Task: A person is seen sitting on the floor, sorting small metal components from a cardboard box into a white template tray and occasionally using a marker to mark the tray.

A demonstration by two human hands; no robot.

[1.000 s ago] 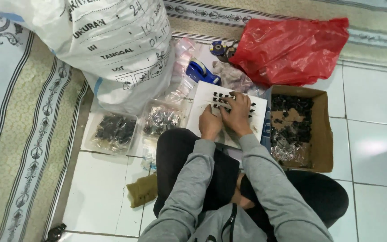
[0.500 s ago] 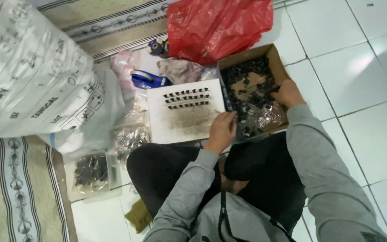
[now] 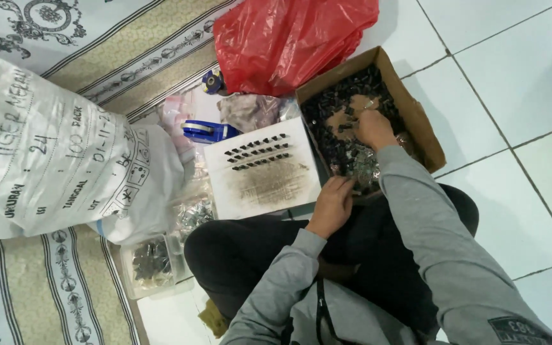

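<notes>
A white board (image 3: 263, 172) with three short rows of small dark parts lies on the floor in front of my knees. My left hand (image 3: 332, 206) rests at its right edge, beside the near corner of a brown cardboard box (image 3: 420, 124). That box holds a heap of several small black parts. My right hand (image 3: 373, 128) reaches into it, fingers down among the parts; whether it holds any is hidden.
A red plastic bag (image 3: 289, 38) lies behind the box. A large white sack (image 3: 52, 160) sits at left on a patterned rug (image 3: 39, 281). A blue tape dispenser (image 3: 209, 131), clear bags and a small tray of dark parts (image 3: 151, 262) lie nearby. White floor tiles (image 3: 525, 83) spread right.
Both hands left the white board. The right hand moved into the cardboard box; the left slid to the board's right edge. The view swung leftward and tilted.
</notes>
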